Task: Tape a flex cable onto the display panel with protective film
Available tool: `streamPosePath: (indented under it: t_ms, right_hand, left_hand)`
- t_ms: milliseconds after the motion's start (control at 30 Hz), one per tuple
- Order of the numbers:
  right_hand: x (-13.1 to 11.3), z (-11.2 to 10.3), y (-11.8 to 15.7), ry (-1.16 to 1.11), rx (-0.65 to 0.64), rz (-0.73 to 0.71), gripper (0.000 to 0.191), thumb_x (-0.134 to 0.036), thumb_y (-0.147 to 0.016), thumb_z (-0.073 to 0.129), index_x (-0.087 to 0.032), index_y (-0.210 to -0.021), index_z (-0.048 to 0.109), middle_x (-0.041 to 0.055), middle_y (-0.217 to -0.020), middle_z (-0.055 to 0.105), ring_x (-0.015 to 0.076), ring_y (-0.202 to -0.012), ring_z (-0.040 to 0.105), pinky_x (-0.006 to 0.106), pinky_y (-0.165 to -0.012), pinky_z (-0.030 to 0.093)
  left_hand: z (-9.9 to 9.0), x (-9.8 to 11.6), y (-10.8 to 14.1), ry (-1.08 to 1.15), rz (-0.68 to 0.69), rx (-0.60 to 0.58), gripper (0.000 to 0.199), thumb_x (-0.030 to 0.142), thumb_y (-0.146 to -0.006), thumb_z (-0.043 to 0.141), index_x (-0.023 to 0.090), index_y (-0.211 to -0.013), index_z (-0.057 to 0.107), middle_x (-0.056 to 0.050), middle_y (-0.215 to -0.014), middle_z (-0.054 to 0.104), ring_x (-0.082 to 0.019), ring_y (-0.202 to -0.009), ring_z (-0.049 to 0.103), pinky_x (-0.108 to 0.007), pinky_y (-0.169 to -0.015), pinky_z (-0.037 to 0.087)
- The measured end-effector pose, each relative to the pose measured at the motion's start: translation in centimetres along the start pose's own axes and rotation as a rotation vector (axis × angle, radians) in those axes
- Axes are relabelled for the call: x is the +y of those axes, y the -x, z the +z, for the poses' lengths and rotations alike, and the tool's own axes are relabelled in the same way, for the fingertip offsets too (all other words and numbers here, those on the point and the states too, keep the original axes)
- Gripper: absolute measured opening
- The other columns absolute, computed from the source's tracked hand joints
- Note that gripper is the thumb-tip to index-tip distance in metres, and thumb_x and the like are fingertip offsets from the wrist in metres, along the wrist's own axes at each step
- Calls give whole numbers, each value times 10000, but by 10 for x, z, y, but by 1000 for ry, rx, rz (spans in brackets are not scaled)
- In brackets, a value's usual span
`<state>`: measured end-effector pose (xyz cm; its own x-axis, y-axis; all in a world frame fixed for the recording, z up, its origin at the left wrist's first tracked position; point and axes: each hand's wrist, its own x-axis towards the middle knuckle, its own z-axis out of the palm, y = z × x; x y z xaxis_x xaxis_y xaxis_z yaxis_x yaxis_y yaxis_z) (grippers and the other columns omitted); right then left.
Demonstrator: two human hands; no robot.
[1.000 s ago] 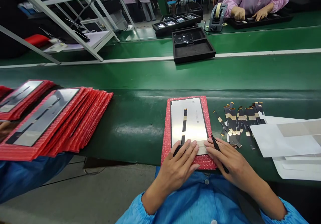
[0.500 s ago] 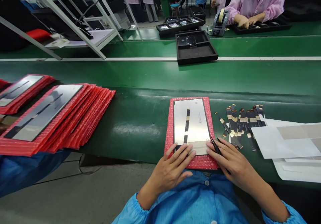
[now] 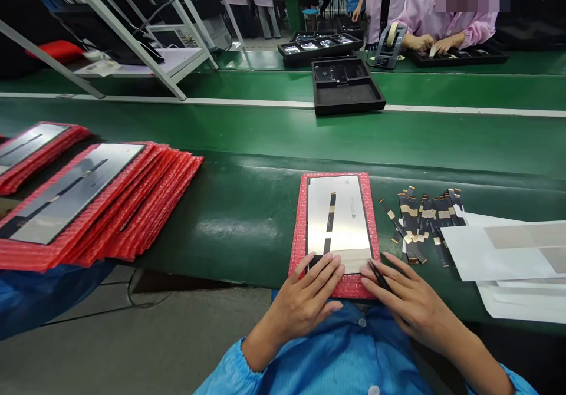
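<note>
A silver display panel [image 3: 354, 230] with a dark flex cable [image 3: 330, 218] down its middle lies on a red bubble-wrap sleeve [image 3: 300, 230] in front of me. My left hand [image 3: 305, 295] rests with outstretched fingers on the panel's lower left part, by a pale strip [image 3: 351, 262]. At the lower right corner, my right hand [image 3: 411, 295] holds black tweezers [image 3: 379, 276] between thumb and fingers. The tweezers' tips are close to the panel's edge; whether they touch it I cannot tell. Several loose flex cables [image 3: 411, 221] lie in a pile to the right.
White sheets [image 3: 471, 250] lie at the right edge. Stacked panels in red sleeves [image 3: 163, 206] stand at the left. Across the bench are a black tray [image 3: 349, 91], a tape dispenser [image 3: 388, 47] and a co-worker's hands [image 3: 435, 44]. A metal rack [image 3: 172, 82] stands at the far left.
My right hand and the tweezers have shifted slightly down and left along the panel's lower edge. My left hand stays in place. The co-worker's hands opposite have moved a little.
</note>
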<state>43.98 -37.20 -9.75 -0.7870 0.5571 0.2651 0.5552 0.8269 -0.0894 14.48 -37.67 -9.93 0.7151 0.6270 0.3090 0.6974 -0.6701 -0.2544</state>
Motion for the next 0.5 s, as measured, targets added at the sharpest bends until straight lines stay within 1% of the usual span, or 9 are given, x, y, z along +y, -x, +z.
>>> streamPosePath:
  t_ms: [133, 267, 367, 500]
  right_hand:
    - [8, -4, 15, -19, 39, 84, 607, -198, -926, 515, -251, -1511, 359, -40, -1513, 486, 249, -1411, 509, 469, -1217, 385]
    - [2, -5, 9, -78, 78, 77, 612, -187, -908, 548, -263, -1495, 393, -14, -1515, 493, 261, -1397, 525, 455, -1199, 427]
    - [-2, -2, 0, -99, 72, 58, 604, -175, -913, 542, -257, -1493, 397, -11, -1481, 537, 259, -1370, 559, 472, -1183, 448]
    - [-1, 1, -2, -151, 64, 78, 595, -173, -925, 528, -270, -1494, 386, -26, -1471, 547, 245, -1348, 583, 489, -1170, 466]
  left_hand:
    - [-1, 8, -3, -15, -16, 9, 576, 670, -946, 362, 363, -1425, 458, 57, -1487, 492, -195, -1481, 346, -376, -1083, 573]
    - [-1, 18, -8, -21, -64, 10, 589, 691, -929, 375, 405, -1442, 421, 36, -1431, 561, -211, -1432, 436, -402, -1050, 595]
    - [-2, 19, -5, -28, -74, -1, 587, 693, -919, 393, 395, -1420, 462, 47, -1438, 551, -212, -1446, 417, -402, -1047, 596]
    - [-1, 13, 14, -28, -106, 8, 511, 637, -939, 396, 390, -1365, 532, 71, -1452, 532, -189, -1481, 354, -404, -1072, 572]
